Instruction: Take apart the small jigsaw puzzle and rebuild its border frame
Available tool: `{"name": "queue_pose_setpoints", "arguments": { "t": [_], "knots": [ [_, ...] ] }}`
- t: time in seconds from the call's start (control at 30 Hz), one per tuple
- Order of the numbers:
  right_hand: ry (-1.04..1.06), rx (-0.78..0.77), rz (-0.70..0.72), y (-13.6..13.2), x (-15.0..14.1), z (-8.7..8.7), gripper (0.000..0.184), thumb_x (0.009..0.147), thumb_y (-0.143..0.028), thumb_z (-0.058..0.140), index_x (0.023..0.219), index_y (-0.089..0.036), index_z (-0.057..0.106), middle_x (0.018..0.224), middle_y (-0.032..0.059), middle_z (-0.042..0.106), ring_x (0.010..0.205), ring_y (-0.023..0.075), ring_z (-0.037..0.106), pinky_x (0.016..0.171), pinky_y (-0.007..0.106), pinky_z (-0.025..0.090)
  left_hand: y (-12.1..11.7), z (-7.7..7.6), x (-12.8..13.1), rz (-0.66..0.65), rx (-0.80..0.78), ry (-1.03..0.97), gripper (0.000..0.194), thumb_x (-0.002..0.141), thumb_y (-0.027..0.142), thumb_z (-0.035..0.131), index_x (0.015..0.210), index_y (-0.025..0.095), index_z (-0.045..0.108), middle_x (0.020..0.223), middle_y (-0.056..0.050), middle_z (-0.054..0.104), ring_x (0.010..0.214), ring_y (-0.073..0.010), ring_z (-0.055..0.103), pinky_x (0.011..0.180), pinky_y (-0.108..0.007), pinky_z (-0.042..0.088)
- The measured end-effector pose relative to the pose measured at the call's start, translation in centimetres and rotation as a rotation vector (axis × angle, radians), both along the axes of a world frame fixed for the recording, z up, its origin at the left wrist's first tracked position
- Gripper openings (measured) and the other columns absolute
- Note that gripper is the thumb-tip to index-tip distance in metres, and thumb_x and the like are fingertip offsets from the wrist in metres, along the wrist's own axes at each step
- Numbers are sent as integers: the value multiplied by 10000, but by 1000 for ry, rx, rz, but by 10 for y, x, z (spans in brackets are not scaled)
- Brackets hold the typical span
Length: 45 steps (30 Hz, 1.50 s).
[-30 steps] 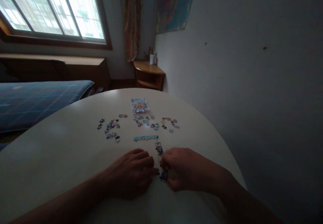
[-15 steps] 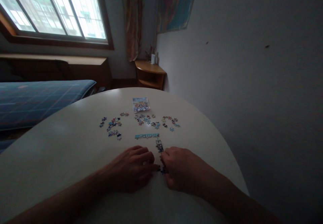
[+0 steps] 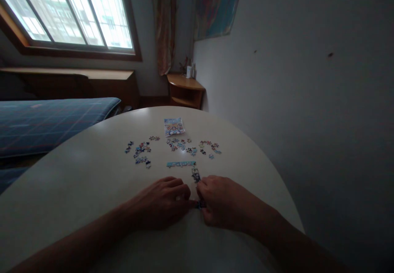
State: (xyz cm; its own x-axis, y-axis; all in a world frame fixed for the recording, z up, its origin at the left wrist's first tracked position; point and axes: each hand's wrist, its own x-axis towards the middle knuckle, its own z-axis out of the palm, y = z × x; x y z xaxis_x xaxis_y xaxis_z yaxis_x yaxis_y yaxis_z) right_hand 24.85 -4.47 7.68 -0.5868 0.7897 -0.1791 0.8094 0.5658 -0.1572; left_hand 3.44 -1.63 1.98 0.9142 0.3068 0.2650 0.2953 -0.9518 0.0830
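My left hand (image 3: 164,203) rests low on the table with its fingers curled, one fingertip against a small dark jigsaw puzzle piece (image 3: 199,204). Opposite it, my right hand (image 3: 220,201) is closed on the same piece from the right and covers most of it. Just beyond the right fingers, a short column of joined jigsaw pieces (image 3: 195,174) runs away from me. Its far end meets a light-blue row of joined pieces (image 3: 181,164) lying crosswise. The undersides of both hands are hidden.
Loose jigsaw pieces lie in a left cluster (image 3: 142,150), a middle cluster (image 3: 178,144) and a right cluster (image 3: 211,146). Behind them is a printed picture packet (image 3: 174,127). The round white table (image 3: 92,174) has a wall (image 3: 308,113) to its right and a plaid-covered bed (image 3: 55,125) at left.
The view has shifted slightly, so the scene sits a little to the right. Both hands stay close together at the dark puzzle piece, with less of it showing between them.
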Motion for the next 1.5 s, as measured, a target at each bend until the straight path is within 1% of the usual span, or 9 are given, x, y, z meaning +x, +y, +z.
{"name": "queue_pose_setpoints", "arguments": {
  "t": [0.17,0.37,0.5,0.93,1.07,1.17,1.3,1.4,1.5],
  "knots": [
    [-1,18,5,0,1,-2,186,714,-201,580,876,-131,636,861,111,684,767,225,639,669,316,470,-2,2,1,-1,8,-11,108,982,224,536,1050,246,616,965,-14,644,787,-168,559,714,-325,431],
    [53,-2,5,1,4,-1,144,717,-219,610,845,-154,623,841,85,681,752,209,628,653,303,443,-1,4,1,-44,-3,2,256,983,200,519,1223,265,581,970,-18,645,824,-189,565,745,-349,449],
    [99,-24,4,3,7,2,148,719,-231,636,846,-155,632,845,77,691,759,208,627,652,297,427,-1,2,0,-37,-3,11,287,969,200,549,1242,283,574,994,-18,640,832,-195,560,737,-350,451],
    [143,-79,48,10,16,-4,65,764,-221,629,808,-174,641,819,42,681,735,166,595,647,265,384,1,6,5,-82,-14,14,231,956,168,539,1170,229,600,981,-29,648,835,-188,567,766,-348,458],
    [181,-149,15,13,21,1,140,749,-236,678,880,-190,667,847,25,690,758,161,604,667,256,384,2,7,5,-106,-19,10,243,935,154,546,1165,211,595,998,-33,651,837,-190,562,772,-353,460],
    [183,-166,-19,14,21,4,192,758,-259,705,935,-189,677,883,34,697,798,173,613,690,261,393,1,7,6,-116,-10,-14,168,949,153,529,1087,201,611,948,-27,654,790,-178,557,753,-342,465],
    [185,-179,4,14,20,5,165,755,-241,721,908,-190,683,866,21,690,774,161,604,669,252,389,-1,7,7,-140,-4,-33,126,964,163,501,969,191,623,854,-28,645,728,-171,554,704,-332,476],
    [204,-170,28,16,21,6,171,754,-248,742,908,-194,690,849,11,682,747,152,592,656,249,386,1,6,3,-122,-33,-88,143,936,158,514,1015,193,628,875,-36,663,749,-172,580,718,-333,494],
    [240,-183,34,21,25,8,196,774,-294,754,924,-186,691,836,7,674,730,142,586,657,245,393,11,2,-8,-36,-40,-246,207,930,154,514,1097,202,626,926,-46,684,810,-171,616,755,-332,513]
  ]
}}
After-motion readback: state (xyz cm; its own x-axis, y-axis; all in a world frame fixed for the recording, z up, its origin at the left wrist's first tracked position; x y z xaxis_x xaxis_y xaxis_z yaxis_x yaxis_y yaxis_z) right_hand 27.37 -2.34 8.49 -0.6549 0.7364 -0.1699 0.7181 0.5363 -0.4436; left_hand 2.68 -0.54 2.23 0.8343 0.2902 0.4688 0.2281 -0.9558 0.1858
